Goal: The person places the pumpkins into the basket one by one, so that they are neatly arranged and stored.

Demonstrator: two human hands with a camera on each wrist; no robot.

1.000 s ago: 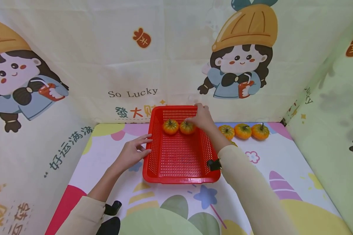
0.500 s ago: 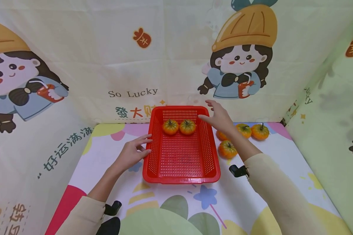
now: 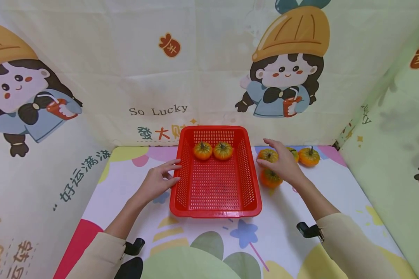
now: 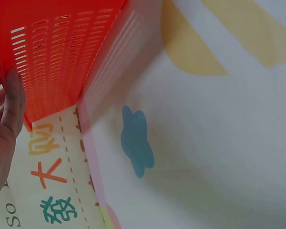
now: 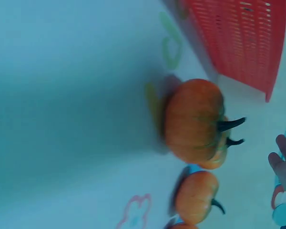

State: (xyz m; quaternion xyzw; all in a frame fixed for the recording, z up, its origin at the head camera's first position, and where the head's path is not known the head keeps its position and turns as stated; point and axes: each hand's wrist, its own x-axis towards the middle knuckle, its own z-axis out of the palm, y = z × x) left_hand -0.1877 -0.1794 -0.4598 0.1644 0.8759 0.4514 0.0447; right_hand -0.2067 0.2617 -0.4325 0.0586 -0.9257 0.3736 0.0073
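Red basket (image 3: pixel 214 214): centre of the frame, near half of its floor bare.
Left hand (image 3: pixel 157 183): left of centre, fingers loosely spread, touching the basket's left rim, probably just steadying it.
Right hand (image 3: pixel 284 164): right of centre, thumb and fingers spread, nothing held; looks like the reaching-for-a-pumpkin step.
Loose pumpkins (image 3: pixel 271 180): four, right of the basket; next move probably calls for closing fingers round one and lifting over the rim.
Basket pumpkins (image 3: pixel 202 151): two, side by side, far end.
Backdrop (image 3: pixel 209 85): cartoon print, top of frame.
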